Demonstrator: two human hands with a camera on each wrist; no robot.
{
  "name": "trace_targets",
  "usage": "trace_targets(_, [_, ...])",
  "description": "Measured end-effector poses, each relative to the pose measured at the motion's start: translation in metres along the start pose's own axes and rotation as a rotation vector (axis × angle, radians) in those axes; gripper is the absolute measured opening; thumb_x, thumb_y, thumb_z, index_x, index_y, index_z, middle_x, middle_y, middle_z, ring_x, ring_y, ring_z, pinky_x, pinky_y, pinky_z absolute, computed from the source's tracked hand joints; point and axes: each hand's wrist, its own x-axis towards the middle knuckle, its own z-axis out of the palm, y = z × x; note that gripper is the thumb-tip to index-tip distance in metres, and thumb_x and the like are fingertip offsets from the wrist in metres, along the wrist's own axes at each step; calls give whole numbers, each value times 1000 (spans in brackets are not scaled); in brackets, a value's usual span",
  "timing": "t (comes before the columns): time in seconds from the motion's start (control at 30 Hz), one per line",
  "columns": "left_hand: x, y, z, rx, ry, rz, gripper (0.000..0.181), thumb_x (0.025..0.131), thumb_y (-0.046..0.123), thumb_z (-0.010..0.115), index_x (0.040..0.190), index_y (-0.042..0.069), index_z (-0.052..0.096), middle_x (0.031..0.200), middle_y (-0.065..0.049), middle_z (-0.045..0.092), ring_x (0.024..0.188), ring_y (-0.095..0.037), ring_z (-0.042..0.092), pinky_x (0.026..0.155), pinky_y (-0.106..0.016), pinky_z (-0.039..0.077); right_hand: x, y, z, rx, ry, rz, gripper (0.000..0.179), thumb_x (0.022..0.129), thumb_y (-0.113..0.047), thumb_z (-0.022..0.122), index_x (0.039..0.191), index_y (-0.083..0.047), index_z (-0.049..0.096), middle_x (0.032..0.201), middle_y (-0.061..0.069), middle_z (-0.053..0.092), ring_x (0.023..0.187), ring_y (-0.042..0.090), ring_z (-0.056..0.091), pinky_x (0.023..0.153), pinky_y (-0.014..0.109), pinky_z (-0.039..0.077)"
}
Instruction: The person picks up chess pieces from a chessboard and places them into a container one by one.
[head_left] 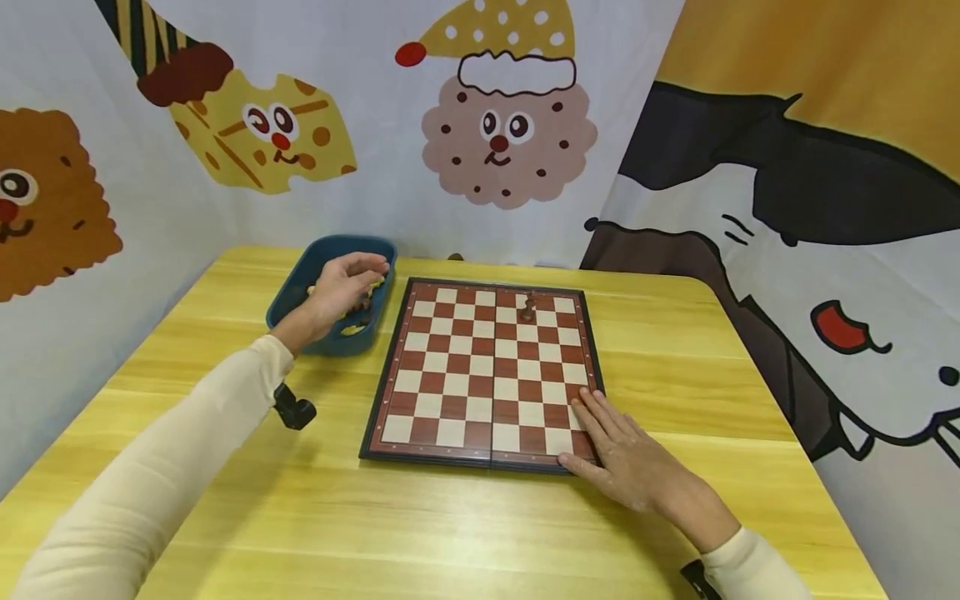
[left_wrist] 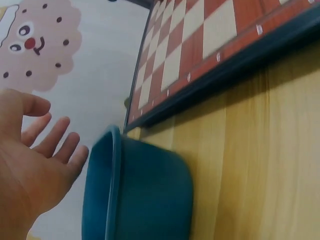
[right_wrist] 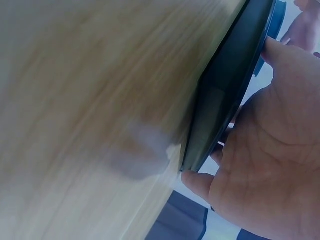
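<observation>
My left hand (head_left: pixel 339 290) is over a blue plastic bin (head_left: pixel 352 345), its fingers loosely bent with nothing between them. In the left wrist view that hand (left_wrist: pixel 35 165) shows its palm beside the bin's rim. Partly hidden under the hand, yellowish and dark chess pieces (head_left: pixel 360 308) lie in the bin. On the brown and cream chessboard (head_left: pixel 457 364), one dark chess piece (head_left: pixel 528 312) stands near the far edge. My right hand (head_left: pixel 626 454) rests with extended fingers on the board's near right corner; the right wrist view shows it along the board's dark side (right_wrist: pixel 220 95).
The board lies on a yellow wood-grain table (head_left: pixel 420 525), just right of the bin. A cloth backdrop (head_left: pixel 360 50) with cartoon figures hangs behind the table and along its sides.
</observation>
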Motion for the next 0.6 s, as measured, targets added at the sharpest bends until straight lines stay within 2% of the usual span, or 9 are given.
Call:
trace_targets(0.1, [3,4,11,-35,-21,33,36,108,15,53,141,-1,55,139,-19,56,127,-29,53,94,-30,49,1,4,3,-11,-5,1,89,102,-68,39,163,-6,21,168,14,12,153,33,9,116,63,20])
trace_targets(0.27, [11,14,32,-108,-71,83,35,108,13,54,139,-3,56,138,-22,56,122,-23,56,105,-39,45,3,3,4,-9,-9,-5,89,102,-67,39,163,-6,20,169,14,11,153,34,8,116,64,20])
trace_targets(0.43, [19,26,60,-128,-127,133,33,108,11,54,137,-3,57,136,-24,57,123,-29,55,105,-43,45,1,-1,-2,-17,-29,18,90,102,-68,39,162,-4,20,168,14,12,153,35,8,117,62,19])
trace_targets(0.6, [25,29,77,-155,-147,138,32,108,10,53,137,-2,57,136,-24,56,128,-32,53,109,-47,42,2,5,1,-22,0,3,89,102,-68,40,162,-5,22,168,14,14,153,35,10,116,63,21])
